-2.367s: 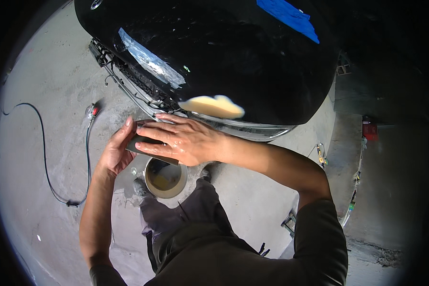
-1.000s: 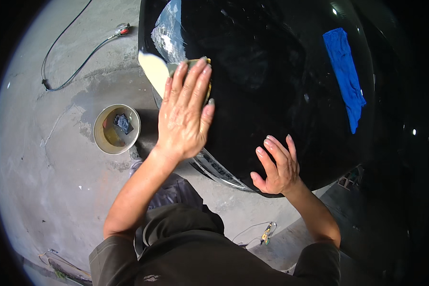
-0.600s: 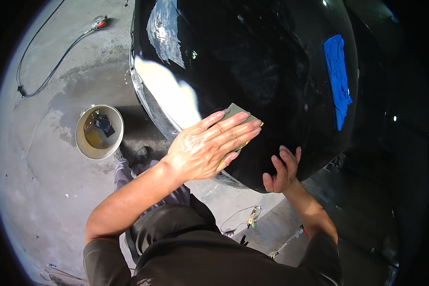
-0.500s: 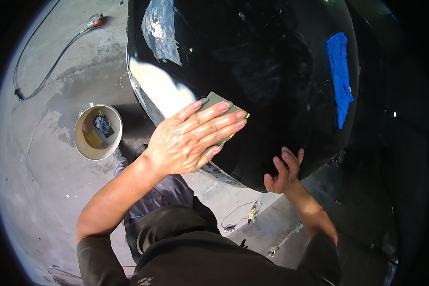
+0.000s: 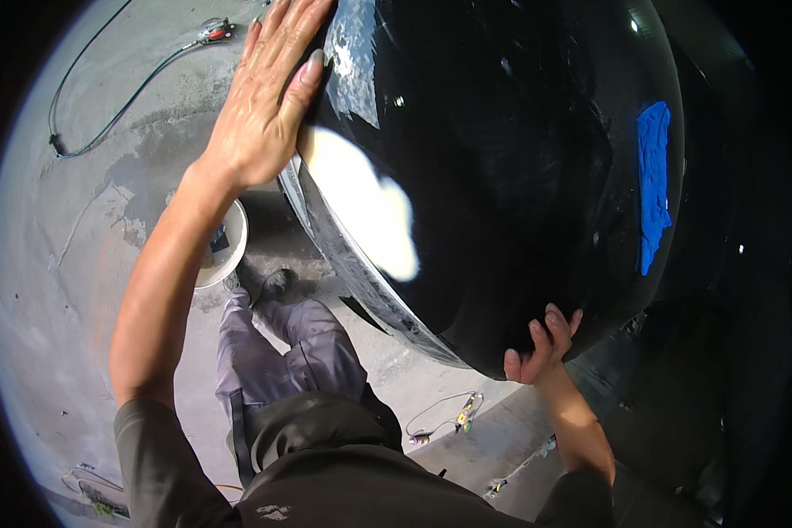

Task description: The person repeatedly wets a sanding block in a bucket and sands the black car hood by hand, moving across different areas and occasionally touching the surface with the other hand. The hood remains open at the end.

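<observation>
A large glossy black curved body panel fills the middle, with a scuffed grey-white area and a bright white patch near its left edge. My left hand lies along that edge at the top, fingers stretched out and thumb apart. The grey-green sandpaper seen earlier under this palm does not show now; the hand may hide it. At the panel's lower right edge, my right hand touches the surface with fingers spread and nothing in them. A folded blue cloth lies on the panel's right side.
Behind my left forearm a pale bucket stands on the grey floor, partly hidden. A dark hose with a red-and-silver fitting lies at upper left. A yellow corded tool lies below the panel.
My left hand has moved up and left from the panel's middle to its upper left edge. The sandpaper has gone from sight. The view has shifted; my right hand stays at the lower edge.
</observation>
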Demonstrator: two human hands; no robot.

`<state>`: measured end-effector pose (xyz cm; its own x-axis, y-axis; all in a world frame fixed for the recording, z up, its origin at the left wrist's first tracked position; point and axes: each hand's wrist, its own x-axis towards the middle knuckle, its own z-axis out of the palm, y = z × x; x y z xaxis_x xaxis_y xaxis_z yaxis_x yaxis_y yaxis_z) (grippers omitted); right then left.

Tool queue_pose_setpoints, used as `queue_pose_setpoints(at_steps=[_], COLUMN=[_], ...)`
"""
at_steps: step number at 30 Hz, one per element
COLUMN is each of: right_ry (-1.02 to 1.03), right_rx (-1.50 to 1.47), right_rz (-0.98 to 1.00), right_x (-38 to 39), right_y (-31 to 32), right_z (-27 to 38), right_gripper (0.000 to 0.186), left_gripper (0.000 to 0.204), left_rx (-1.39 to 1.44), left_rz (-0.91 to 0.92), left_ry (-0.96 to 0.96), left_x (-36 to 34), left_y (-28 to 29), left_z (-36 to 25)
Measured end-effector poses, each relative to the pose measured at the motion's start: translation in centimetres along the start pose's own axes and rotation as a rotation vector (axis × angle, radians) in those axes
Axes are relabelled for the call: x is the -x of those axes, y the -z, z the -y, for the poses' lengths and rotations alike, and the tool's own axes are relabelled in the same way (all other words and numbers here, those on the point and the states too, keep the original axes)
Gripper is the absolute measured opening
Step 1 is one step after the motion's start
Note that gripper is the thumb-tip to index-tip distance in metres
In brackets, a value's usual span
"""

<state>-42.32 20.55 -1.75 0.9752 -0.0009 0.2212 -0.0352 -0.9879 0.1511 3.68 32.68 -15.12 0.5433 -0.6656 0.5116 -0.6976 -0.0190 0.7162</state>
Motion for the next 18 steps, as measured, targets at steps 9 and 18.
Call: queue_pose_setpoints(at_steps=[9, 18], right_ry=[0.023, 0.043], right_rx=[-0.021, -0.001], right_rz=[0.113, 0.167], right_x=[-0.1, -0.3], right_y=[0.6, 0.8], right_z=[-0.2, -0.1], right_gripper=[0.055, 0.057], left_gripper=[0.061, 0.067], left_rx=[0.081, 0.178], left_rz=[0.089, 0.171], left_ry=[-0.159, -0.167], left_x=[1.2, 3.9], left_y=[0.6, 0.2], left_z=[-0.6, -1.0])
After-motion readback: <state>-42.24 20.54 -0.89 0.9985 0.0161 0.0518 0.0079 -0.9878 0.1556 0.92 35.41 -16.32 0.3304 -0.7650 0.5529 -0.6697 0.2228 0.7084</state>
